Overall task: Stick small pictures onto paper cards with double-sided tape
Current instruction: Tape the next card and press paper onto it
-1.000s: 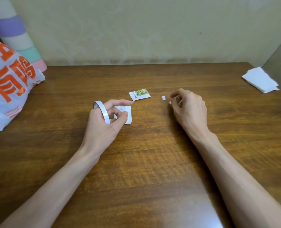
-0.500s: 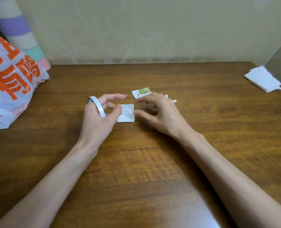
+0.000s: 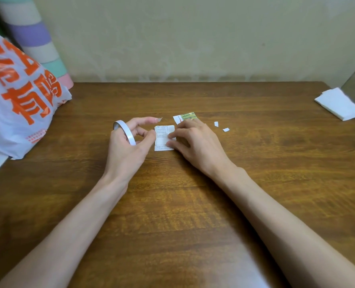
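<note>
Scraps (image 3: 216, 123) beside card (image 3: 163, 134); bag (image 3: 16, 117) far left; tape (image 3: 125, 132) in left grip (image 3: 127, 149).

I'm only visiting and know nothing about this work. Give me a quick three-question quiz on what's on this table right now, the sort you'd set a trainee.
1. True or false: the right hand holds the tape roll.
2. What lies between the two hands, touched by both? A. a printed paper card; B. a pair of scissors; C. a glue stick.
3. How many small white scraps lie on the table to the right of the right hand?

Key: 1. False: the left hand grips it. 2. A. 3. Two.
</note>
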The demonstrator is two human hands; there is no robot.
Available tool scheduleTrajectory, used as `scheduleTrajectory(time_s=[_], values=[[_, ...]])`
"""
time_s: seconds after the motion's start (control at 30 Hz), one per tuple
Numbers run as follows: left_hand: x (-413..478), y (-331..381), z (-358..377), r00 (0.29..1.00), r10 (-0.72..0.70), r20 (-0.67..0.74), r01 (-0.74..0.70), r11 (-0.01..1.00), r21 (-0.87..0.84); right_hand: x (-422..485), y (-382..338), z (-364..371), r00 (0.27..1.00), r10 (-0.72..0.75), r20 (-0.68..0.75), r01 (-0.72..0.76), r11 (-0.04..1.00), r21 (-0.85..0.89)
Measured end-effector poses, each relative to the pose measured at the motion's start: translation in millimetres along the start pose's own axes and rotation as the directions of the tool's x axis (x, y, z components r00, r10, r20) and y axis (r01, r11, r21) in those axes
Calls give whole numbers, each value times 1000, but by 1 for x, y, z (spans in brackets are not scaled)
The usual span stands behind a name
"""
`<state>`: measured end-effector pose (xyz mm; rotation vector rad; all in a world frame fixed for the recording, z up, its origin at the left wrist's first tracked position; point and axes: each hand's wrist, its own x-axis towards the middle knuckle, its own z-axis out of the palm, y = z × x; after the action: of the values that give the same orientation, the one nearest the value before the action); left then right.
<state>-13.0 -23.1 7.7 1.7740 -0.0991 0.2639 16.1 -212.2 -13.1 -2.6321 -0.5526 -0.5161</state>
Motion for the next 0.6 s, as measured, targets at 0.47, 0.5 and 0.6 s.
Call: scheduleTrajectory(time_s=[0.47,0.5,0.6], values=[[2,0,-3,1000,-10,-13,10,1000,-7,1,-2,10,963,-177,-201,130,965,-229],[2,-1,-3,1000,-9,-16,9,1000,-4,2,-2,9,954,-175,-243,115,964,-240],[1,0,-3,1000,-6,-20,6,1000,5,1,-4,1,915,-199,-350,115,962,-248]])
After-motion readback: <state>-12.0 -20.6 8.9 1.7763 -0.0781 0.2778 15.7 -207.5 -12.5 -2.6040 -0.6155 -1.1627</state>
